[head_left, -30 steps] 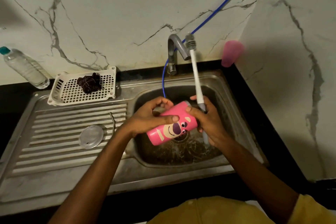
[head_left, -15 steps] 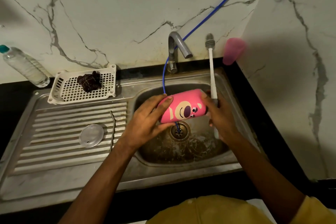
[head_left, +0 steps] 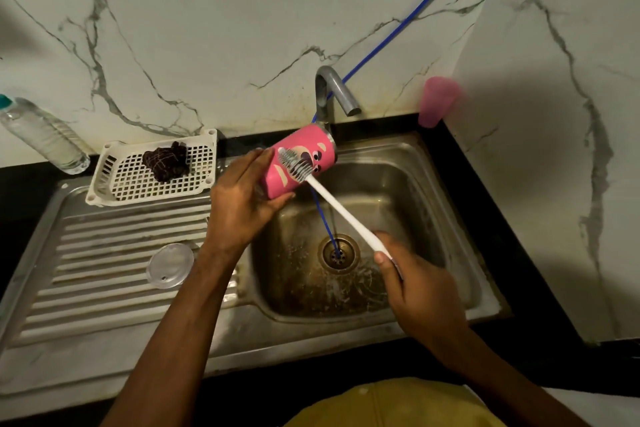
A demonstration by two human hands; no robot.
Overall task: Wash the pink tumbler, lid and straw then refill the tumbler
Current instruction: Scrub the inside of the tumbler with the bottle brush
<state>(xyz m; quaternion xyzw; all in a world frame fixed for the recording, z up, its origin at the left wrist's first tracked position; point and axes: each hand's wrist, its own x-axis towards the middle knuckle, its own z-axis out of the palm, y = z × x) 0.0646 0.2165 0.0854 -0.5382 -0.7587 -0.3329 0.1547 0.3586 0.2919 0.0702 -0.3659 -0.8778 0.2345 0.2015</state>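
My left hand (head_left: 242, 198) grips the pink tumbler (head_left: 313, 149) by one end and holds it tilted on its side over the sink's left rim, below the tap (head_left: 332, 90). A long white bottle brush (head_left: 336, 208) is gripped by its handle in my right hand (head_left: 412, 284) over the basin. The brush's bristle head lies against the tumbler's printed side. The clear round lid (head_left: 169, 265) lies flat on the ribbed drainboard. The straw is hidden from me.
The steel sink (head_left: 398, 184) has a drain with a blue hose (head_left: 398, 28) running into it. A white basket (head_left: 138, 180) with a dark scrubber sits behind the drainboard. A plastic bottle (head_left: 41, 135) stands far left, a pink cup (head_left: 438, 100) in the right corner.
My left hand lifted the tumbler up and back toward the tap. My right hand let go of the tumbler, drew back toward me and swung the brush head down onto the tumbler's side.
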